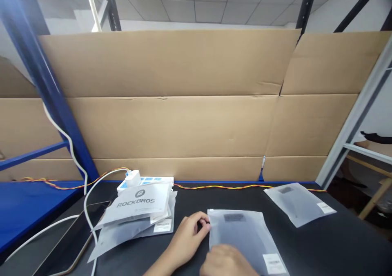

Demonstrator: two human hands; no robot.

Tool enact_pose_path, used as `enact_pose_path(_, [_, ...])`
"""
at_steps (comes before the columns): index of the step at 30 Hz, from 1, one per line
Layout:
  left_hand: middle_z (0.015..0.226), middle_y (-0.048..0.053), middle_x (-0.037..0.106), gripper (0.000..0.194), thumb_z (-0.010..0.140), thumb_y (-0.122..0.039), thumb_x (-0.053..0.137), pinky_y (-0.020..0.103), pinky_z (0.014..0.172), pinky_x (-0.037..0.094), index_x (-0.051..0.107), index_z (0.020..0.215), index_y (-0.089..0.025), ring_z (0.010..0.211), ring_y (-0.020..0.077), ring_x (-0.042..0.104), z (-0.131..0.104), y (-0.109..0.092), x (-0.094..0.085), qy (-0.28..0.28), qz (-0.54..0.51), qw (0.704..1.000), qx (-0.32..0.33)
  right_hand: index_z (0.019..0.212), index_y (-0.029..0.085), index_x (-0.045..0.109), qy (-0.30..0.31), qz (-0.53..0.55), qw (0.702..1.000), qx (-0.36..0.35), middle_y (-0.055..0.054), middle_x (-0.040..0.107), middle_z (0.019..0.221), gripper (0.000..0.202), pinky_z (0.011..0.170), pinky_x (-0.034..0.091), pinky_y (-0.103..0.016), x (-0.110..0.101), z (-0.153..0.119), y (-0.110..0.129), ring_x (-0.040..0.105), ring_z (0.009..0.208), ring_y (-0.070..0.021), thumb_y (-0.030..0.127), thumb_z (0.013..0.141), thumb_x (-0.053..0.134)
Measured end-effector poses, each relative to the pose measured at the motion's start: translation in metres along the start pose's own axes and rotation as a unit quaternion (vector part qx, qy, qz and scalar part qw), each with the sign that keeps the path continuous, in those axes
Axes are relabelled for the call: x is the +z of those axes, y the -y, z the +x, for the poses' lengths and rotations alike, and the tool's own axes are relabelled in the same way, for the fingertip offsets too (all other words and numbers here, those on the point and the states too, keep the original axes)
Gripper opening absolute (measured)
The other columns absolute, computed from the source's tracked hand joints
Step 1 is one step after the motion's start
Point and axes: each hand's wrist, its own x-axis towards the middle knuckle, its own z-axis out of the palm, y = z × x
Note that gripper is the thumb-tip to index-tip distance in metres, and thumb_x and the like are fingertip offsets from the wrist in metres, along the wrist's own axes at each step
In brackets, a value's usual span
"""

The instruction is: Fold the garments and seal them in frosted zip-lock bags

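Observation:
A frosted plastic bag (241,235) with a white label lies on the black table in front of me. My left hand (191,236) is at the bag's upper left edge, thumb and forefinger curled toward each other; whether they grip the edge is hard to tell. Over the bag's lower left part is my right hand (226,261), its fingers curled in and their tips hidden. To the left of my hands, several similar bags are stacked, the top one (137,200) printed ROCKBROS. Another frosted bag (300,204) lies at the right.
A power strip (148,181) with a white plug stands behind the stack. White cables (88,210) run down at the left, across a dark tablet-like device (73,239). Cardboard (183,125) walls off the back, between a blue post (58,84) and a grey post (352,116).

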Motion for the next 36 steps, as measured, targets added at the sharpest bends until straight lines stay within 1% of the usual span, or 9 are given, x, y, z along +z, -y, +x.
enact_pose_path(2, [0.090,-0.004,0.069,0.016,0.091,-0.032,0.055,0.029,0.081,0.039,0.065,0.101,-0.026,0.074,0.0160,0.056,0.000,-0.001,0.001,-0.001,0.011,1.000,0.009,0.085,0.025,0.062,0.007,0.054,0.994,0.098,0.000,0.068,0.077,0.010,0.067,0.047,-0.029,-0.030,0.006,-0.014,0.060,0.072,-0.0176,0.022,0.089,0.052])
enact_pose_path(5, [0.089,-0.004,0.069,0.015,0.090,-0.032,0.056,0.029,0.082,0.039,0.064,0.100,-0.025,0.071,0.0152,0.055,-0.001,-0.004,0.000,0.002,0.020,1.000,0.015,0.116,0.025,0.060,0.026,0.078,0.960,0.266,-0.008,0.065,0.119,0.027,0.095,0.046,-0.040,-0.065,0.004,-0.048,0.058,0.112,-0.0248,0.021,0.090,0.052])
enact_pose_path(9, [0.092,-0.004,0.068,0.021,0.093,-0.038,0.052,0.030,0.084,0.039,0.064,0.106,-0.027,0.069,0.0144,0.054,-0.002,-0.004,-0.002,0.012,-0.006,1.000,0.005,0.111,0.025,0.064,0.087,0.122,0.918,0.368,-0.006,0.067,0.110,0.023,0.093,0.047,-0.040,-0.076,-0.011,-0.081,0.061,0.106,-0.0250,0.034,0.093,0.054])
enact_pose_path(12, [0.095,-0.003,0.068,0.025,0.094,-0.039,0.050,0.029,0.080,0.041,0.063,0.111,-0.026,0.068,0.0142,0.053,-0.001,-0.002,-0.002,0.006,-0.034,0.999,-0.004,0.100,0.026,0.067,0.126,0.165,0.907,0.366,-0.002,0.067,0.097,0.016,0.084,0.047,-0.033,-0.077,-0.013,-0.078,0.063,0.094,-0.0219,0.036,0.091,0.058])
enact_pose_path(16, [0.085,-0.002,0.069,0.020,0.093,-0.036,0.052,0.028,0.078,0.040,0.067,0.098,-0.024,0.074,0.0163,0.055,0.000,-0.002,0.001,0.014,-0.024,1.000,0.006,0.092,0.026,0.068,0.158,0.175,0.903,0.360,0.000,0.067,0.089,0.011,0.077,0.045,-0.030,-0.082,-0.002,-0.056,0.062,0.086,-0.0202,0.032,0.087,0.062])
enact_pose_path(24, [0.083,-0.005,0.072,0.019,0.093,-0.027,0.057,0.026,0.080,0.039,0.060,0.111,-0.026,0.079,0.0159,0.060,-0.006,-0.015,0.011,0.066,-0.102,0.990,0.074,0.086,0.024,0.065,0.134,0.232,0.903,0.334,0.003,0.069,0.080,0.011,0.068,0.042,-0.024,-0.072,0.009,-0.032,0.061,0.074,-0.0155,0.032,0.092,0.059])
enact_pose_path(29, [0.082,-0.003,0.068,0.015,0.094,-0.027,0.053,0.027,0.078,0.040,0.063,0.104,-0.024,0.075,0.0162,0.057,-0.001,-0.008,-0.001,0.032,-0.096,0.992,0.070,0.084,0.023,0.061,0.166,0.194,0.912,0.322,0.003,0.065,0.076,0.011,0.066,0.038,-0.025,-0.087,0.000,-0.053,0.057,0.072,-0.0154,0.026,0.092,0.054])
enact_pose_path(32, [0.079,-0.001,0.063,0.017,0.094,-0.032,0.051,0.026,0.067,0.040,0.063,0.103,-0.022,0.071,0.0167,0.055,0.006,0.005,-0.013,-0.018,-0.121,0.991,0.048,0.081,0.021,0.059,0.204,0.240,0.884,0.345,0.004,0.059,0.072,0.016,0.061,0.036,-0.023,-0.104,-0.010,-0.079,0.052,0.066,-0.0137,0.029,0.093,0.052])
enact_pose_path(36, [0.078,-0.001,0.060,0.018,0.094,-0.037,0.052,0.026,0.066,0.040,0.061,0.096,-0.022,0.069,0.0167,0.054,0.013,0.016,-0.025,-0.073,-0.133,0.988,0.039,0.078,0.021,0.055,0.232,0.313,0.842,0.372,0.004,0.057,0.071,0.020,0.063,0.038,-0.024,-0.126,-0.029,-0.108,0.054,0.067,-0.0138,0.034,0.092,0.054])
